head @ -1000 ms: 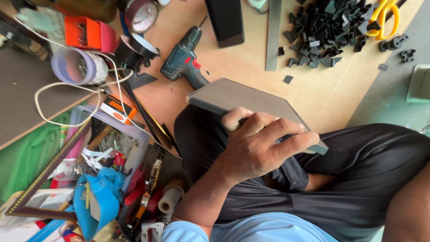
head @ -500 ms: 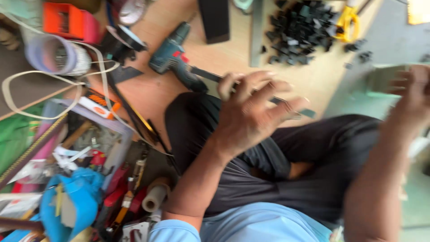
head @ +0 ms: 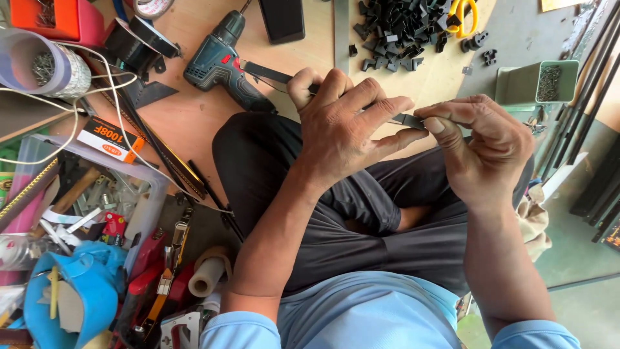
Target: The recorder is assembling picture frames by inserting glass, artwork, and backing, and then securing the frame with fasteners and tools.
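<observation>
So, head view: a second ago only the left hand (head: 345,129) pressed the flat grey metal piece (head: 271,72) broad-face-up on the lap. Now it's turned edge-on above the knees, and the right hand (head: 481,145) has come in, pinching its right end while the left wraps the middle. Looks like whatever's being done now happens at that end. Long axis runs left to right, tilting slightly down toward the right; far end points at the cordless drill (head: 223,61).
</observation>
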